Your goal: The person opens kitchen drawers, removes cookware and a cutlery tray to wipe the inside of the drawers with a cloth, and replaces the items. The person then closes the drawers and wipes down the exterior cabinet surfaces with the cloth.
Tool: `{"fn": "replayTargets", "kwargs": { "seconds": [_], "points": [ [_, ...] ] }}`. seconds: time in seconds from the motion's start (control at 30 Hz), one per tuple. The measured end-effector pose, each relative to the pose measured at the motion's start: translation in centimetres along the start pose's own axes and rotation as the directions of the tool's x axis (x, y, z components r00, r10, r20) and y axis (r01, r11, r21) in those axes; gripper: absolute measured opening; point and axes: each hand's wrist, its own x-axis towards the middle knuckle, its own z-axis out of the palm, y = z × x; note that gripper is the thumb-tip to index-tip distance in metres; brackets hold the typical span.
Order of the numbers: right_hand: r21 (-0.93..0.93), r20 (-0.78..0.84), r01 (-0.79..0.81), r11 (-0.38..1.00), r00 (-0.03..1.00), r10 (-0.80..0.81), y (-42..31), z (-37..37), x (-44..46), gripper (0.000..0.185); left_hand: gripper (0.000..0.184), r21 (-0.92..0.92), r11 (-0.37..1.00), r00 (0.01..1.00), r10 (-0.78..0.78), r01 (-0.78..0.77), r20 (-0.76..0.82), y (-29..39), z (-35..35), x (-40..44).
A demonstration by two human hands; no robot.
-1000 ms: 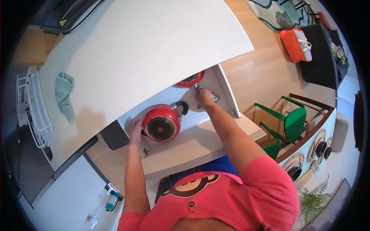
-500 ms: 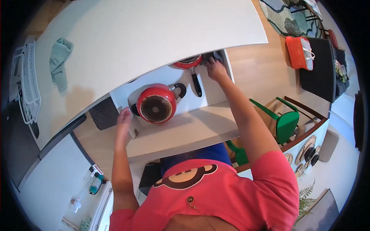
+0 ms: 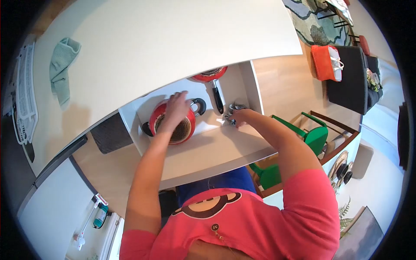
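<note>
Inside the pulled-out white drawer (image 3: 208, 151), a red pot (image 3: 190, 132) lies bottom up, its base dark and round, with black handles. My left hand (image 3: 174, 112) is over the pot, fingers stretched out towards the far side of the drawer; whether it touches the pot I cannot tell. Right of it a red pan (image 3: 212, 76) with a black handle is partly hidden under the countertop. My right hand (image 3: 242, 117) is closed around a small grey, shiny, crumpled-looking thing (image 3: 236, 107) near the pan handle's end. Its kind is unclear.
Above the drawer spreads a white countertop (image 3: 182, 39) with a green cloth (image 3: 63, 71) and a white rack (image 3: 26, 86) at the left. Green chairs (image 3: 315, 139) stand to the right. An orange bag (image 3: 323, 63) is farther off.
My left hand has moved from the drawer's left edge to over the pot. My right hand has come nearer from the drawer's far right corner, bringing the grey thing with it.
</note>
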Motion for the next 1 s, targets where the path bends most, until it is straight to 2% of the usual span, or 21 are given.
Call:
{"fn": "replayTargets", "kwargs": {
  "seconds": [0.07,0.1,0.13,0.17,0.2,0.27,0.37,0.4,0.43,0.53,0.63,0.7,0.73,0.77,0.8,0.83,0.87,0.9,1.0],
  "points": [
    [-0.018,-0.181,-0.119,0.993,0.977,0.113,0.3,0.7,-2.9,0.060,0.028,0.128,0.988,0.990,0.077,-0.091,0.115,1.1,1.4,1.1],
    [-0.054,-0.203,-0.209,0.977,0.960,0.194,0.1,0.8,-2.9,0.054,0.026,0.197,0.979,0.988,0.026,-0.056,0.153,1.3,2.5,1.6],
    [-0.006,-0.194,-0.211,0.977,0.959,0.206,-0.4,0.8,-2.6,0.048,0.025,0.268,0.963,0.982,-0.029,-0.023,0.188,1.4,3.3,2.1],
    [0.044,-0.182,-0.213,0.976,0.959,0.218,-0.9,0.8,-2.3,0.042,0.031,0.340,0.940,0.951,-0.122,0.019,0.285,1.3,4.0,2.7],
    [0.091,-0.170,-0.217,0.972,0.958,0.230,-1.1,0.8,-1.8,0.036,0.031,0.376,0.926,0.943,-0.157,0.037,0.294,1.1,4.7,3.0],
    [-0.025,-0.130,-0.085,0.996,0.988,0.081,0.1,2.1,-0.3,0.027,0.032,0.443,0.894,0.921,-0.230,0.072,0.314,0.5,6.3,3.3],
    [-0.246,0.029,0.220,0.944,0.975,-0.220,-0.6,0.7,-0.4,0.019,0.034,0.397,0.918,0.841,-0.219,0.005,0.495,-0.1,6.8,4.1],
    [-0.080,0.012,0.135,0.988,0.991,-0.135,-1.6,-2.0,-2.7,0.020,0.034,0.395,0.918,0.807,-0.209,-0.032,0.552,0.1,6.3,4.2],
    [0.090,-0.004,0.049,0.995,0.999,-0.049,-2.6,-4.8,-4.9,0.022,0.036,0.344,0.934,0.824,-0.117,-0.099,0.555,0.3,5.5,3.4],
    [0.348,-0.310,0.083,0.934,0.950,0.031,-4.7,-9.5,-7.7,0.024,0.038,0.246,0.956,0.840,-0.002,-0.157,0.543,1.2,1.9,1.0],
    [0.524,-0.388,0.160,0.836,0.919,0.067,-6.3,-13.4,-7.8,0.026,0.038,0.166,0.975,0.818,0.025,-0.147,0.575,1.8,-3.3,-0.7],
    [0.466,-0.548,0.307,0.830,0.836,-0.001,-6.5,-14.3,-5.3,0.028,0.038,0.141,0.985,0.807,0.000,-0.103,0.590,2.8,-7.8,-1.8],
    [0.359,-0.613,0.330,0.873,0.789,-0.046,-6.5,-14.5,-3.3,0.043,0.038,0.145,0.986,0.802,-0.023,-0.081,0.597,3.3,-10.4,-2.2],
    [0.357,-0.644,0.363,0.861,0.763,-0.055,-7.0,-15.2,-1.8,0.053,0.037,0.128,0.989,0.822,-0.015,-0.071,0.569,3.7,-13.1,-3.0],
    [0.224,-0.702,0.341,0.913,0.706,-0.092,-7.4,-15.4,0.2,0.060,0.036,0.108,0.992,0.836,-0.007,-0.062,0.548,4.0,-15.6,-4.1],
    [0.057,-0.634,0.192,0.980,0.765,-0.113,-7.7,-15.9,3.1,0.062,0.033,0.099,0.994,0.835,-0.013,-0.050,0.550,4.3,-17.8,-5.1],
    [-0.094,-0.637,0.086,0.992,0.760,-0.126,-8.5,-16.5,4.6,0.063,0.029,0.085,0.996,0.837,-0.012,-0.041,0.547,4.5,-19.7,-6.0],
    [-0.171,-0.615,-0.020,0.985,0.783,-0.091,-8.9,-15.8,8.3,0.064,0.029,0.072,0.994,0.871,0.036,-0.081,0.490,4.4,-21.3,-7.0],
    [-0.032,-0.713,-0.097,0.995,0.700,0.045,-13.6,-12.8,12.8,0.063,0.027,0.007,0.992,0.915,0.114,-0.127,0.388,3.7,-25.1,-9.9]
  ]
}}
